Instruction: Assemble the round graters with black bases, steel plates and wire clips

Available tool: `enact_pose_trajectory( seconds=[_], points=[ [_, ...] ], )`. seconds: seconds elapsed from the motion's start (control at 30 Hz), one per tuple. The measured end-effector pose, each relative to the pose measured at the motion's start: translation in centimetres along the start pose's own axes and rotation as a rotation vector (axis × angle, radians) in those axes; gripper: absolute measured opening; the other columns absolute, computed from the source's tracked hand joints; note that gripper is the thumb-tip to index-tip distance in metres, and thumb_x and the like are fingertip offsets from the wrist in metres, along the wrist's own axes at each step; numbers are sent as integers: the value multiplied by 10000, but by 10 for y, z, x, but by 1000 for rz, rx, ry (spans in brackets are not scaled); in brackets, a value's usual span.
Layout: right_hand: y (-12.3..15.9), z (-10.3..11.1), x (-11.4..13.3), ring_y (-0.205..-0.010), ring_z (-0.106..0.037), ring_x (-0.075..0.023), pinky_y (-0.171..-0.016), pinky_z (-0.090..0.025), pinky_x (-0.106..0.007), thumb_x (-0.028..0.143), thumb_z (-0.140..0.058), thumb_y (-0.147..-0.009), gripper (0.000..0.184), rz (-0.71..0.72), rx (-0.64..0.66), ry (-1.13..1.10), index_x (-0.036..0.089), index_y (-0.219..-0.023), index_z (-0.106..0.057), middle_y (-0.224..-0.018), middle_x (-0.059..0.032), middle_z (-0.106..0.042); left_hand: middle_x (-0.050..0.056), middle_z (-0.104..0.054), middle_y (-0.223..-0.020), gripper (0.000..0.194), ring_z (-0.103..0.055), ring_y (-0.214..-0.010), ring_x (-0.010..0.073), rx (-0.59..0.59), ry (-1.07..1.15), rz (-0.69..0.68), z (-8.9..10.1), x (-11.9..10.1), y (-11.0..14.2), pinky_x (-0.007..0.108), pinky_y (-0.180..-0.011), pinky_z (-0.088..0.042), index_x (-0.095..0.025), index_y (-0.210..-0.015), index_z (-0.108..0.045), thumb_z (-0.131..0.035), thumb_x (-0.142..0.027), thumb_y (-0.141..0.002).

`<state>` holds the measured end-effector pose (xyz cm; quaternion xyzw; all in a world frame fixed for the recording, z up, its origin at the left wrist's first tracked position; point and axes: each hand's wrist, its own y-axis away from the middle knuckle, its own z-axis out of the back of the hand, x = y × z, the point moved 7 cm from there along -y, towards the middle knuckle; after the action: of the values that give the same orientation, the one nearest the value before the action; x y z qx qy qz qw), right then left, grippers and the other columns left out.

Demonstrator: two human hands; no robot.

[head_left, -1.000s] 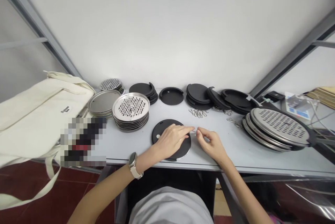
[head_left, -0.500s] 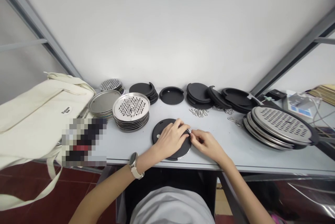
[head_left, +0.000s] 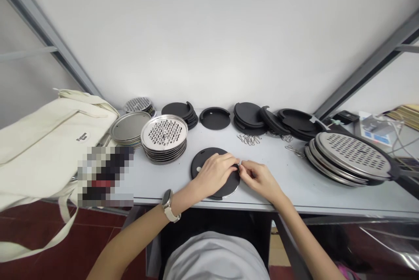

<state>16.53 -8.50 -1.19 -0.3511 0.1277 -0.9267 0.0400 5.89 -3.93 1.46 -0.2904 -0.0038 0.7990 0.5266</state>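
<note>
Pinching a small wire hook [head_left: 238, 164] in its fingertips, the right hand [head_left: 260, 179] sits at the right edge of the round black disc [head_left: 199, 163], lower centre of frame, while the left hand [head_left: 214, 174] lies across it, grip unclear.

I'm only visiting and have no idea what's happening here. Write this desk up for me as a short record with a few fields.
Left hand: resting on a black round disc
Left wrist: wristwatch
Right hand: fingers appear to pinch a small wire clip near the disc's edge
Nearby: loose wire clips
Rest: stacked steel graters, black round covers, canvas tote bag
</note>
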Motion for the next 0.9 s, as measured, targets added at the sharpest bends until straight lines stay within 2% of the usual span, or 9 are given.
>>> enact_pose_trajectory(
  seconds=[0.53, 0.67, 0.77, 0.83, 0.9],
  points=[
    [3, 3, -1, -522, -373, -112, -522, -310, -235, 258, -419, -885, 326, 19, -64, 42, 204, -584, -308, -540, 40, -342, 15, -623, -1038, 178, -588, -924, 158, 11, 13, -37, -1, -3, -1, 294, -827, -400, -199, -1064, -564, -446, -179, -932],
    [6, 14, -5, -513, -337, -104, -517, -295, -235, 261, -406, -899, 330, -10, -149, -7, 206, -596, -285, -553, 46, -305, 20, -609, -1035, 194, -592, -893, 155, 32, -4, -50, -1, -5, 0, 295, -824, -411, -203, -1063, -568, -412, -193, -948],
    [6, 22, -7, -516, -329, -104, -525, -293, -238, 265, -387, -919, 322, -44, -218, -27, 208, -618, -289, -561, 51, -281, 39, -583, -1087, 251, -586, -915, 174, 9, -37, -8, 0, -3, 1, 314, -841, -429, -214, -1181, -505, -420, -214, -945],
    [4, 20, -7, -521, -332, -105, -533, -299, -238, 272, -382, -928, 307, -53, -189, -36, 209, -638, -301, -571, 52, -293, 55, -565, -1117, 325, -574, -953, 193, -19, -56, 36, 1, 0, 2, 329, -853, -443, -205, -1252, -431, -455, -239, -930],
    [0, 12, -4, -524, -338, -105, -534, -302, -237, 274, -385, -928, 294, -45, -96, -33, 208, -651, -312, -575, 52, -320, 63, -558, -1119, 338, -565, -976, 203, -33, -68, 68, 1, 2, 3, 337, -862, -453, -193, -1245, -416, -476, -257, -919]
  ],
)
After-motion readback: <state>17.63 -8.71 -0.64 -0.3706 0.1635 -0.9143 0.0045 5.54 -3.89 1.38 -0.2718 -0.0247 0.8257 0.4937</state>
